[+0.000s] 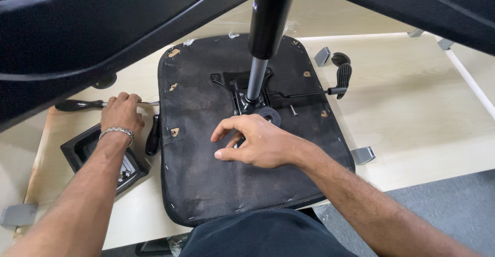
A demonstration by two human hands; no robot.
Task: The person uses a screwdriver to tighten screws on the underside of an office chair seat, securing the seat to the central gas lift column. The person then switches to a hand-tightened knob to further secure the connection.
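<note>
**Two hands at an upturned chair seat**

One black fabric-covered chair seat underside (216, 185) lies face down on a pale wooden table (412, 128). At the seat's centre sits one black metal mounting plate (238, 89), and one black-and-silver gas lift cylinder (265, 35) rises from it. One thin black lever with a ribbed paddle handle (341, 79) runs from the plate toward the seat's right edge.

The right hand (258, 143) rests on the seat just in front of the plate, fingers curled loosely, thumb and forefinger apart and gripping nothing that can be seen. One black round washer (269, 115) lies just beyond its knuckles, with one small silver bolt (294, 110) to the washer's right.

The left hand (121, 113), wearing one silver chain bracelet, lies left of the seat, fingers closed over one black-handled screwdriver (77, 105). One black plastic tray (103, 159) sits beneath that wrist.
</note>
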